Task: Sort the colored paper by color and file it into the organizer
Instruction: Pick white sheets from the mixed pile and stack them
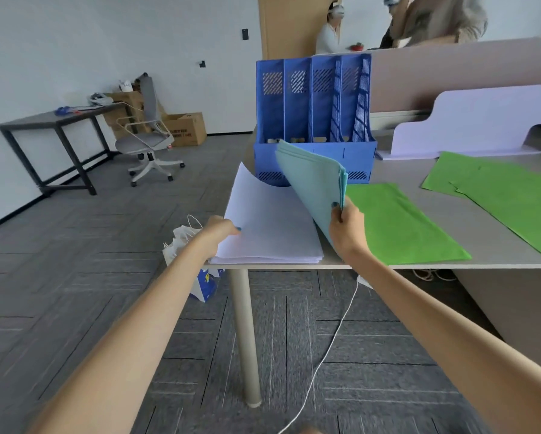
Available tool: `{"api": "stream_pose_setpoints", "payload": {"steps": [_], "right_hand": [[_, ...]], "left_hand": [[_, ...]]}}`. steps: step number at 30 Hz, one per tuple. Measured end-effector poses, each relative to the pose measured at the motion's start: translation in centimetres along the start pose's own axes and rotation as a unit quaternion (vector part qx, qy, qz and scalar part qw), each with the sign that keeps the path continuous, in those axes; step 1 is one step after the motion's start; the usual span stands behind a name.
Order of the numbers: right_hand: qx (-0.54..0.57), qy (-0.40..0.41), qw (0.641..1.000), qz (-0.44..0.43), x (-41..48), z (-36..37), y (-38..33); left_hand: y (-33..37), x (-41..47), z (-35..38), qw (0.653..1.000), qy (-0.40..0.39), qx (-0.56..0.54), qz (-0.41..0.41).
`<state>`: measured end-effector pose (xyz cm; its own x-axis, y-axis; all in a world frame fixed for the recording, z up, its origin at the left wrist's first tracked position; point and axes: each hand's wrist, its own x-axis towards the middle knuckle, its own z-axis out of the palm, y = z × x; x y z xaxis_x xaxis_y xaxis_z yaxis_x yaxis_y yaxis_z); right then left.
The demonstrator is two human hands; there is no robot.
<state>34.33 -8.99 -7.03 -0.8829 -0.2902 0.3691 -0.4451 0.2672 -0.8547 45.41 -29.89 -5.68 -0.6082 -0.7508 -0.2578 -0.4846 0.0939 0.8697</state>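
The light blue paper bundle [309,183] is lifted up from the desk [450,223] and stands tilted, with its upper corner in front of the blue organizer [272,120]. The right grip [345,228] pinches its lower right edge, thumb on the front and fingers behind.

Just left of it lies a pale lavender stack [269,230] at the desk corner, with the far corner of the top sheet curling upward. The left grip [220,230] touches the left edge of this stack with 1 fingertip on top; I cannot tell if it pinches the paper.

The organizer has 4 upright compartments. To the right, 1 green sheet [397,227] lies flat beside the bundle, and more green sheets [507,195] lie further right, apart from it.

On the floor there are white paper bags [181,242] and a white cable [325,355].
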Motion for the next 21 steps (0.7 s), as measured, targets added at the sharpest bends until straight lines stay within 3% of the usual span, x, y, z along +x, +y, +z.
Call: {"api": "stream_pose_setpoints", "payload": {"steps": [4,12,16,21], "right_hand": [[-0.017,-0.041,0.999,-0.014,-0.5,1.0,0.1],[-0.096,-0.197,0.972,-0.087,-2.1,3.2,0.1],[-0.174,-0.263,0.938,-0.145,-2.6,3.5,0.4],[-0.211,-0.295,0.921,-0.143,-2.5,2.9,-0.1]], "left_hand": [[-0.9,0.7,-0.2,0.997,0.039,0.005,0.068],[-2.4,0.8,-0.9,0.953,0.168,0.156,0.198],[-2.9,-0.1,-0.8,0.946,0.144,0.145,0.251],[-3.3,-2.3,0.1,0.94,0.085,0.126,0.306]]}}
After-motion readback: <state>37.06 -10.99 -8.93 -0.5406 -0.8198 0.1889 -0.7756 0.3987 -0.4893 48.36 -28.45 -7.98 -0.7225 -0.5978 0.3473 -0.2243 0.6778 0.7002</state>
